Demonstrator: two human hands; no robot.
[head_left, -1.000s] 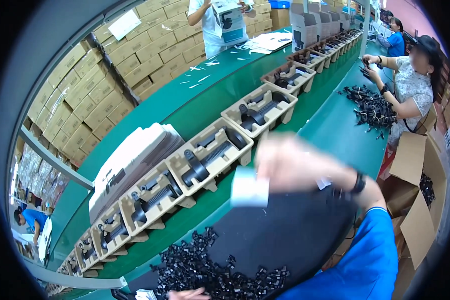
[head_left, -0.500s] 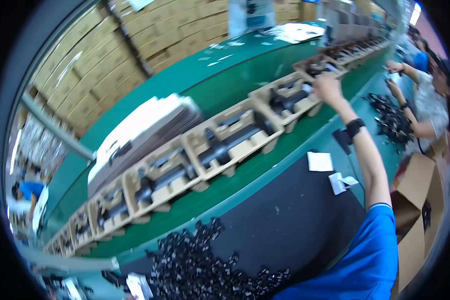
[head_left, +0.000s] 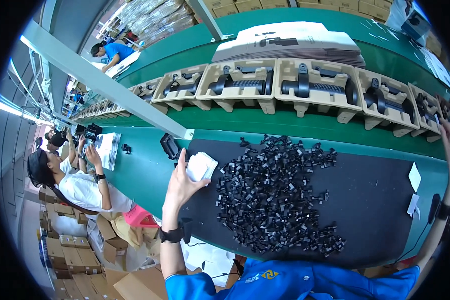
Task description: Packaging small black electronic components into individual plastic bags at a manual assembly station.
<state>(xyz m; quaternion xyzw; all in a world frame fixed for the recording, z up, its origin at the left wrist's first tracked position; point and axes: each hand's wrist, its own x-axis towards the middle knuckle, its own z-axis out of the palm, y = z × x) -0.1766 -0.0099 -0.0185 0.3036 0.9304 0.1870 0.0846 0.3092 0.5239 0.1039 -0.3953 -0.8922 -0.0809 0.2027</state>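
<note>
My left hand [head_left: 179,186] has its thumb and fingers around the sides of a small stack of white paper slips [head_left: 200,167], at the left edge of the black mat [head_left: 370,200]. My right hand [head_left: 446,132] reaches out to the far right rim, beside the last cardboard trays [head_left: 425,111]; its fingers are small there, and what they hold cannot be made out. A large heap of small black plastic clips [head_left: 277,195] lies on the mat between my arms. An empty-looking black plastic holder [head_left: 170,145] lies just beyond my left hand.
Moulded trays with black cylindrical parts [head_left: 317,86] line the green conveyor [head_left: 220,116]. Behind them lies a stack of printed sheets [head_left: 290,42]. A grey metal post [head_left: 135,102] slants down to the table. Co-workers [head_left: 80,180] sit at left. White slips [head_left: 414,177] lie at the mat's right.
The view has swung left. My left hand, at the paper slips, has come into view. My right hand now appears at the far right rim, still by the trays.
</note>
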